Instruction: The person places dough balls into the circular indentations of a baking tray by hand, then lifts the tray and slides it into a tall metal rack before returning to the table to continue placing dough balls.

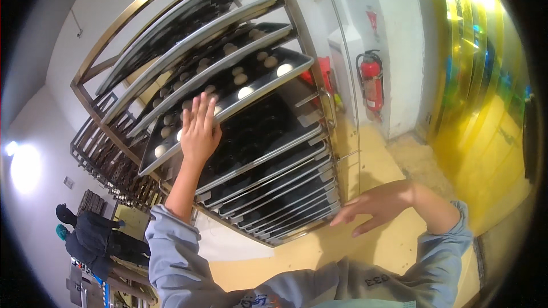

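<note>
My left hand [200, 131] reaches up to a black baking tray [260, 82] in the metal rack, fingers stretched out over its front rim. Whether the fingertips touch a dough ball there I cannot tell. Pale round dough balls lie in rows on this tray: one white ball [284, 70] by the right corner, another ball [245, 92] nearer the middle, and a third ball [160, 150] at the left end. Parts of the front row are hidden behind my hand. Low on the right, my right hand [377, 208] hangs in the air beside the rack, its fingers apart and holding nothing.
More trays [228, 37] with dough balls sit above. Lower shelves hold several dark trays [274, 159]. A red fire extinguisher [372, 82] is at the wall, with a yellow strip curtain [474, 108] to the right. Two people in dark clothes [100, 236] stand far left.
</note>
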Demonstrator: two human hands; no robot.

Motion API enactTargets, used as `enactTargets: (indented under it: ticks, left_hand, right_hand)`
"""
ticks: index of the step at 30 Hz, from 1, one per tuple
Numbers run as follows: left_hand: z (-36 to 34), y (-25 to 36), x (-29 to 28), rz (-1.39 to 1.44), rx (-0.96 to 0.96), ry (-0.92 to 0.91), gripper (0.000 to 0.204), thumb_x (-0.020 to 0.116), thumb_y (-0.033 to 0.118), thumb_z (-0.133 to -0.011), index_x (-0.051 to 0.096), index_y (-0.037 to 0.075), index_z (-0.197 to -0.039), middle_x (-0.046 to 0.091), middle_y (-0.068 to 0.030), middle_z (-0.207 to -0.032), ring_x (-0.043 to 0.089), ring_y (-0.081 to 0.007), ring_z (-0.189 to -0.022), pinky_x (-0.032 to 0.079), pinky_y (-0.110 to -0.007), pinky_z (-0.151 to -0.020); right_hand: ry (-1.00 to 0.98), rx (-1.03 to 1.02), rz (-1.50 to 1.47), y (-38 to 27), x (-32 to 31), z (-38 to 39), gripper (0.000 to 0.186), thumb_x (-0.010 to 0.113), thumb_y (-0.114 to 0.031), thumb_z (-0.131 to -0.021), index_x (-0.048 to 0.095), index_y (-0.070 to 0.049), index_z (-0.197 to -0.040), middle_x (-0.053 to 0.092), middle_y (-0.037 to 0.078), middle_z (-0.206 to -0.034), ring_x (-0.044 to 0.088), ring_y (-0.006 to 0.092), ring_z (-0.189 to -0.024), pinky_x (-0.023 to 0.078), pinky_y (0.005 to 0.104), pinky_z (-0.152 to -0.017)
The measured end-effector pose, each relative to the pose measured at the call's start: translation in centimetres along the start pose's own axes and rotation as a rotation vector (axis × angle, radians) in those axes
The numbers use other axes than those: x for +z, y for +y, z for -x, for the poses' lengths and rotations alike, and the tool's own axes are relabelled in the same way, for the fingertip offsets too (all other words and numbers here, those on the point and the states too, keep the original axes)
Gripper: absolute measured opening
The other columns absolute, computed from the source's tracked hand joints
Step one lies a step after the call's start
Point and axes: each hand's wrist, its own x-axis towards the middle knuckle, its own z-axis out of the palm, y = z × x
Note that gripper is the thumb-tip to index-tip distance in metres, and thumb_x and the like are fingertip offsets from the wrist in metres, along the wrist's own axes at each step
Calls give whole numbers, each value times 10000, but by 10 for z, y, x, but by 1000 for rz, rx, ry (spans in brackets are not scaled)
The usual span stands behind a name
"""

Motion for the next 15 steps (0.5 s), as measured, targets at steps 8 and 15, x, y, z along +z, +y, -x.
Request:
enactTargets:
  ticks: [8,15]
  left_hand:
    - [22,-14,24,-135,-66,43,821,665,572,-863,395,258,-1572,290,-59,-1673,147,-256,-1578,-15,-545,-1254]
    - [-2,1,11,-52,-102,-87,882,721,570,-820,364,308,-1583,240,-49,-1690,150,-255,-1576,9,-577,-1248]
  right_hand:
    - [438,352,-1167,183,112,-11,470,553,-363,-1054,500,-142,-1466,648,79,-1227,631,195,-1119,506,382,-978]
    - [581,1244,-830,367,477,61,327,571,-297,-1031,595,-140,-1317,673,40,-1122,645,160,-1024,522,316,-858]
